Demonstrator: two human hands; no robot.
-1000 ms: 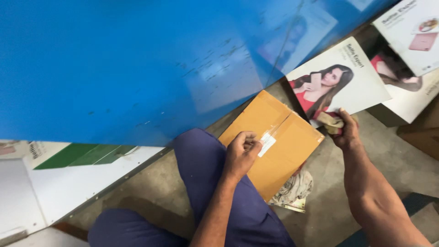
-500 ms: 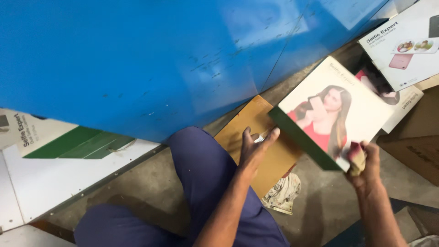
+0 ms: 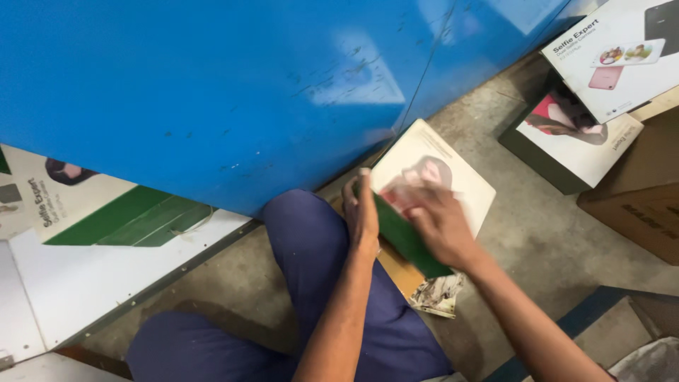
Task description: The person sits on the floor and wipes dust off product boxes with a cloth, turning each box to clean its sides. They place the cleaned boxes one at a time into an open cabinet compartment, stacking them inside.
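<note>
A flat white box (image 3: 463, 185) with a printed picture of a person on top and dark green sides lies on the floor against a blue metal panel (image 3: 212, 92). It rests over a brown cardboard parcel (image 3: 397, 272), which is mostly hidden. My left hand (image 3: 361, 211) grips the box's near left edge, fingers pointing up along it. My right hand (image 3: 440, 225), blurred, lies across the box's top and green side. My knee in blue trousers (image 3: 311, 247) is just left of both hands.
Two more printed boxes (image 3: 580, 134) and a white one (image 3: 615, 49) sit at the top right, with a brown carton (image 3: 636, 205) beside them. White and green printed sheets (image 3: 120, 226) lie at the left. Crumpled printed paper (image 3: 438, 293) pokes out beneath the parcel.
My right hand has brought the picture box from the right and laid it over the brown parcel. My left hand went from the parcel's label to the box's edge.
</note>
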